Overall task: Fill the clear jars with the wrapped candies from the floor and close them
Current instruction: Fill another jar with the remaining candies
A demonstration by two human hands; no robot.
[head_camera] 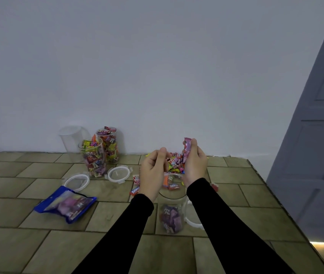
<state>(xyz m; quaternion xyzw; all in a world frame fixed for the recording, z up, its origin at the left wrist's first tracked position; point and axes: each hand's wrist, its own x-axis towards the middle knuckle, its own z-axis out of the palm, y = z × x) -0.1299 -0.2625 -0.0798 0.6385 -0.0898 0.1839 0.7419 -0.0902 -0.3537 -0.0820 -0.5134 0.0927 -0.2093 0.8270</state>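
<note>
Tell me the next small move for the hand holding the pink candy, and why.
Probably lower the right hand and drop the pink wrapped candy into the open jar just below. That jar is lidless and holds only a few candies at its bottom, while the left hand looks curled and empty.

Open jar (172,212) mouth (between sleeves), unobstructed above

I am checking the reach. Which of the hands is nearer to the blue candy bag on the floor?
The left. The left hand is to the right of the blue candy bag, above the floor. The right hand, gripping a pink wrapped candy, is farther right.
</note>
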